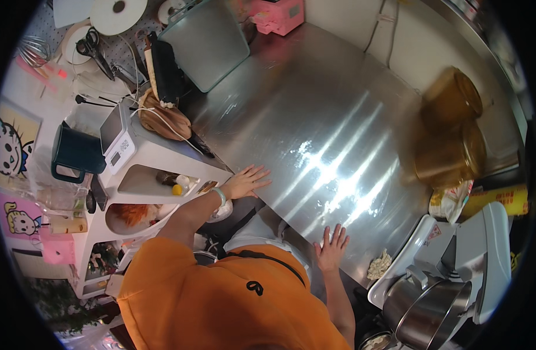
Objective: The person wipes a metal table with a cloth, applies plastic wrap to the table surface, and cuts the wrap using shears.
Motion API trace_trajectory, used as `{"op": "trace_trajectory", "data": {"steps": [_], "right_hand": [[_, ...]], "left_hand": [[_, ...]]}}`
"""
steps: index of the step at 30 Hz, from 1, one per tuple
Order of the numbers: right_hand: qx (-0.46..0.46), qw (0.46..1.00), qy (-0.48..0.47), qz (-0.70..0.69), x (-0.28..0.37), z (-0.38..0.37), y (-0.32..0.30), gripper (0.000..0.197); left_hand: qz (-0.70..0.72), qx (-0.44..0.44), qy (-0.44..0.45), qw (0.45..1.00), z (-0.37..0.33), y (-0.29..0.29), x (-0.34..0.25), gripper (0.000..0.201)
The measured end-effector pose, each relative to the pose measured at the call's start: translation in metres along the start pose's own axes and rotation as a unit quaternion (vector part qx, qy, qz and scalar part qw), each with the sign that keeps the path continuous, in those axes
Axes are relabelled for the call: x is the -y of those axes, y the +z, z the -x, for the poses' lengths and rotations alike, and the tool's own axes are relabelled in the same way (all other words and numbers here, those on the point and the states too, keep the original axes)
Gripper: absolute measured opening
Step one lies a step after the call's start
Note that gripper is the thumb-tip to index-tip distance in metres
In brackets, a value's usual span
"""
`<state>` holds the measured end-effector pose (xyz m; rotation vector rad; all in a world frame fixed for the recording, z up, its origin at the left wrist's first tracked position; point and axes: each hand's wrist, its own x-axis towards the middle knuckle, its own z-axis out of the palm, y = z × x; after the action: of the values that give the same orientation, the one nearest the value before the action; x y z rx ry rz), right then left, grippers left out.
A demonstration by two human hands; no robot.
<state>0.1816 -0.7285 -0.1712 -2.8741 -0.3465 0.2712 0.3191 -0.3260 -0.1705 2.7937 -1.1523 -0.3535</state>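
Note:
My left hand (249,181) lies with spread fingers at the near left edge of a shiny steel tabletop (291,105). There is a pale band round its wrist. Farther right, my right hand (331,248) rests on the same tabletop by its near edge, fingers apart and nothing in them. Just right of that hand sits a rough, off-white lump like dough (379,265). Beside the lump stands a white mixer (494,262) with a steel bowl (419,306); I cannot see inside the bowl.
On the left, a white shelf unit (163,158) carries a small scale (120,146) and a dark green jug (75,153). Two amber tubs (452,160) stand along the right wall. A grey flat board (207,44) leans at the back left near a pink box (279,16).

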Motion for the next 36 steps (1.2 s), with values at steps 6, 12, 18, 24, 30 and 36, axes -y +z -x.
{"op": "trace_trajectory", "data": {"steps": [6,12,18,24,30,36], "right_hand": [[-0.032,0.996,0.019,0.079,0.021,-0.010,0.003,0.066],[-0.093,0.993,0.057,0.051,0.071,-0.077,0.019,0.074],[-0.055,0.997,0.037,0.026,0.105,-0.119,0.014,0.071],[-0.051,0.996,0.047,0.059,0.106,-0.118,0.012,0.065],[-0.016,0.999,0.025,-0.029,0.141,-0.095,0.014,0.074],[-0.044,0.996,0.025,-0.074,0.142,-0.126,-0.001,0.073]], "left_hand": [[0.031,-0.030,-0.108,0.993,0.039,-0.013,0.072,0.084],[0.015,-0.063,-0.222,0.973,0.075,-0.011,0.127,0.087],[0.074,-0.053,-0.223,0.971,0.071,-0.040,0.131,0.092],[0.154,-0.040,-0.023,0.987,-0.025,-0.049,0.085,0.085],[0.117,-0.048,0.091,0.988,-0.096,-0.032,0.027,0.065],[0.113,-0.069,0.066,0.989,-0.063,-0.022,0.017,0.060]]}}
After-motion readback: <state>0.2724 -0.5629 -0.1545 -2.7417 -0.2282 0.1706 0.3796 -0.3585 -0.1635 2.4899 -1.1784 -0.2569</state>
